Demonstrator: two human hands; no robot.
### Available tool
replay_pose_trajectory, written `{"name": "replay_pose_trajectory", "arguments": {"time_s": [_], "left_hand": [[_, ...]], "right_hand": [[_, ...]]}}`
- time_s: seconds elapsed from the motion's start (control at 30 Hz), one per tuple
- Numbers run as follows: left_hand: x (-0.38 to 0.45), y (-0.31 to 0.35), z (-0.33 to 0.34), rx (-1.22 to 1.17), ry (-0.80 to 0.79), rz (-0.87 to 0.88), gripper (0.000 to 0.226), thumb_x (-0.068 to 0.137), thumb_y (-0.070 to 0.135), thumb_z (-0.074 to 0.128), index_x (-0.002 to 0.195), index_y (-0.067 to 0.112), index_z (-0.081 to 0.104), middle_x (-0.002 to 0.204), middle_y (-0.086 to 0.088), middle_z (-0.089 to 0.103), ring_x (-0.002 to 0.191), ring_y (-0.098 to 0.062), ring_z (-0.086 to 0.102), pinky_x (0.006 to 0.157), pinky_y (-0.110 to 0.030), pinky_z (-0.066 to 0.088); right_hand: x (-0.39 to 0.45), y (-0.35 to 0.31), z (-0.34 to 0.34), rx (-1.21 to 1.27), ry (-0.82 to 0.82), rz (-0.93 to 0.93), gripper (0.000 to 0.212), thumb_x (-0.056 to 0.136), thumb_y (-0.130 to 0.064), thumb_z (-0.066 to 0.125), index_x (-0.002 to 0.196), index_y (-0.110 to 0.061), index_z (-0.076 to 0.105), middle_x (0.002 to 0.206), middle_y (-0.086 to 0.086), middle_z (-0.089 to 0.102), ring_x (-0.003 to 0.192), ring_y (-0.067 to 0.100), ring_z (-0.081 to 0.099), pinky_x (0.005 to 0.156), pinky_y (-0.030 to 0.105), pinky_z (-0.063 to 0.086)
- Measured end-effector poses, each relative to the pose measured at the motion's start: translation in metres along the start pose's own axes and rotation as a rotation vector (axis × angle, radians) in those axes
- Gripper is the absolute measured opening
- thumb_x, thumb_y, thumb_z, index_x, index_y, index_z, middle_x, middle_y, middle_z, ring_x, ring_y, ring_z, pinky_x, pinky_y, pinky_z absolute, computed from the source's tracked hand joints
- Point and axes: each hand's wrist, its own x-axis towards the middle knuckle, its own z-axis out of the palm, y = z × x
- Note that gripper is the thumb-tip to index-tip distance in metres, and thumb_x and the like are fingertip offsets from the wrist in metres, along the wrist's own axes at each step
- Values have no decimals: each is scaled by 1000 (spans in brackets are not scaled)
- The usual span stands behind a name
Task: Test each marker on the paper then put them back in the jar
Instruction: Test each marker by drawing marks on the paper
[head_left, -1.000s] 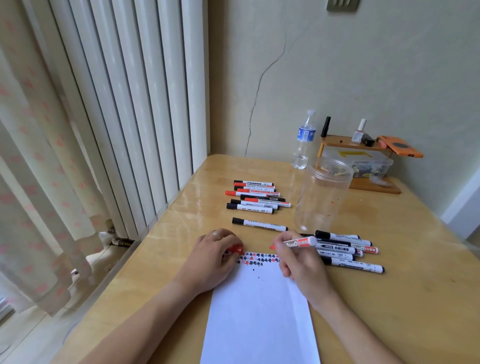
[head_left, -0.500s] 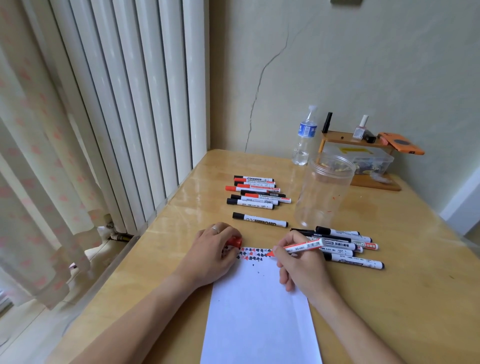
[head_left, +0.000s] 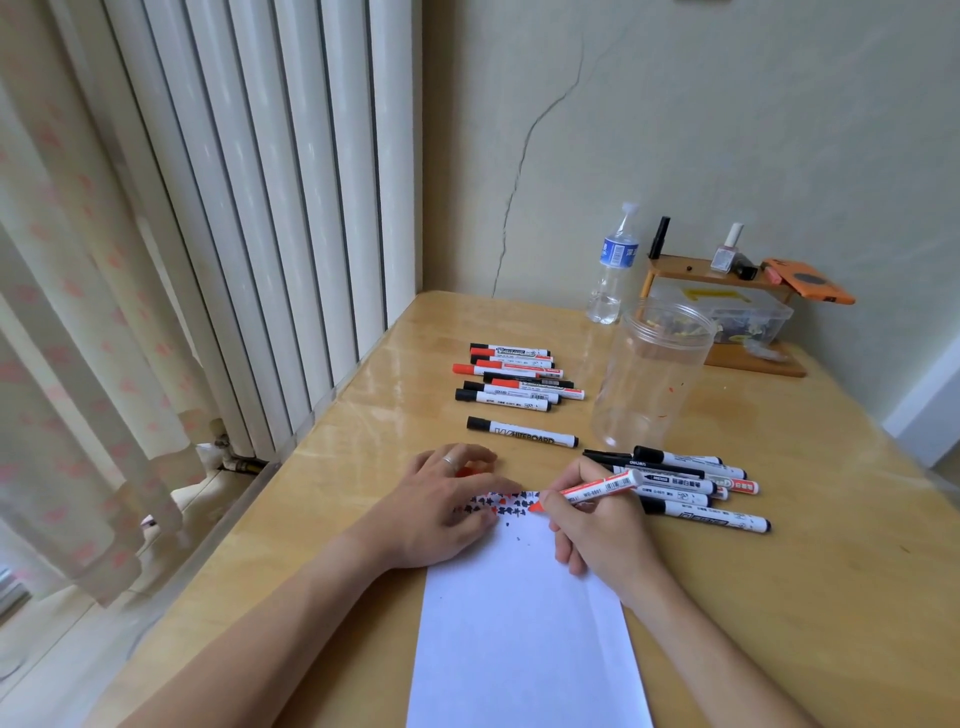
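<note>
Testing is the step in hand: the head view shows the right hand with fingers clamped on a red marker, its tip on the marks at the paper's far edge. The left hand lies flat there, a red cap under its straight fingers. Next likely comes recapping, then the empty clear jar mid-counter.

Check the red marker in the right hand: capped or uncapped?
Uncapped. The red marker shows its bare red tip on the paper; the left hand covers a red piece, apparently the cap.
</note>
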Motion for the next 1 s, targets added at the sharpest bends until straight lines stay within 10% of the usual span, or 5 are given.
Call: {"name": "replay_pose_trajectory", "arguments": {"time_s": [1.0], "left_hand": [[0, -2, 0, 35, -54, 25, 46, 98, 63, 36, 144, 60, 41, 160, 15, 33, 151, -3, 20, 124, -47, 13]], "right_hand": [[-2, -2, 0, -23, -14, 40, 14, 95, -12, 67, 86, -7, 57, 56, 18, 58, 45, 28, 51, 40, 27, 37]]}}
